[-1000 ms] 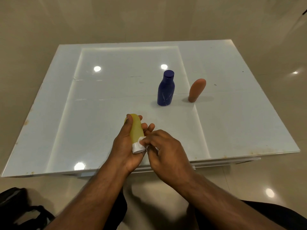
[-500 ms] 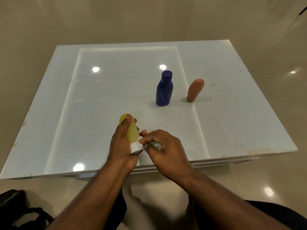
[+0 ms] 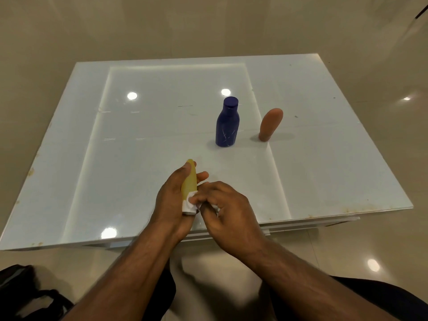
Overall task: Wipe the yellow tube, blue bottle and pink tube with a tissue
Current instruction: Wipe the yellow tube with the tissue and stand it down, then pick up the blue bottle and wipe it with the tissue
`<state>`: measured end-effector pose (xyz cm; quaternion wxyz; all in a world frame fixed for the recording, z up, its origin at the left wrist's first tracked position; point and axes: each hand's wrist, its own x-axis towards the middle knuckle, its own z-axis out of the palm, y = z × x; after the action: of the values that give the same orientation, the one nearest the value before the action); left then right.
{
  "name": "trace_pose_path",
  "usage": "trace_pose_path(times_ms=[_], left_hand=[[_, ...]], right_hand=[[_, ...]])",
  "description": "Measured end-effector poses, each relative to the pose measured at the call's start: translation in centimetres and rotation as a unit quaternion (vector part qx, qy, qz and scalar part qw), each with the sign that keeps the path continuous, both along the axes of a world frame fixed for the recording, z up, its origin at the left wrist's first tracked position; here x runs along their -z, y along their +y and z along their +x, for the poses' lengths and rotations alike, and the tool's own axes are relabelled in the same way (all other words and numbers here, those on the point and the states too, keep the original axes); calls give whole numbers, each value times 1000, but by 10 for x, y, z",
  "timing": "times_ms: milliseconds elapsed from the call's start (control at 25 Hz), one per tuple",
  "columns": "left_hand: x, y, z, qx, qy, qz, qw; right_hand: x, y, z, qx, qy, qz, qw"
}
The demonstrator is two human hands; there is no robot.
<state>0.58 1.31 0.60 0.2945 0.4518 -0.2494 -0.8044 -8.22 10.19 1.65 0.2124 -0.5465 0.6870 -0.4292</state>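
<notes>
My left hand grips the yellow tube above the table's near edge, its white cap end pointing toward me. My right hand pinches a white tissue and presses it against the tube's cap end. Most of the tissue is hidden under my fingers. The blue bottle stands upright near the table's middle. The pink tube stands on its cap just right of the bottle, a hand's width apart from it.
The white glossy table has a raised border strip on the left and right. A dark bag lies on the beige floor at the lower left. My dark trouser legs show below the arms.
The yellow tube has turned slightly in my left hand, and my right hand has shifted the tissue a little around the cap end. Bottle and pink tube have not moved.
</notes>
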Motion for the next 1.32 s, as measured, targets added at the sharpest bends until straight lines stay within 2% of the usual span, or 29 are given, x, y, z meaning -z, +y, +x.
trace_pose_path(times_ms=[80,160,280,400,520,600,840,960,1080,1200,1320], left_hand=[[0,-1,2,-7,57,49,997],[3,-2,1,-23,84,58,994],[7,-4,1,-67,99,66,991],[8,-9,4,-101,71,37,992],[7,-9,2,-82,-13,-52,995],[6,-10,4,-74,-57,-80,992],[1,-22,18,-55,-87,-123,987],[-8,-41,19,-3,-158,-245,956],[-16,-69,12,44,-194,-343,918],[-19,-97,4,101,-230,-386,888],[-17,-117,2,126,-252,-394,875]], right_hand=[[-3,-5,-6,59,-121,45,990],[-6,-7,-5,91,-224,93,966],[-10,-1,7,88,-276,108,951],[-16,1,10,75,-276,92,954],[-22,-5,-8,78,-261,64,960],[-24,-7,-23,77,-242,77,964],[-20,-6,-66,133,-265,93,950],[-18,-3,-78,116,-229,104,961],[-12,-2,-80,104,-183,120,970],[-7,-3,-80,89,-141,128,978],[-3,-4,-80,79,-111,135,981]])
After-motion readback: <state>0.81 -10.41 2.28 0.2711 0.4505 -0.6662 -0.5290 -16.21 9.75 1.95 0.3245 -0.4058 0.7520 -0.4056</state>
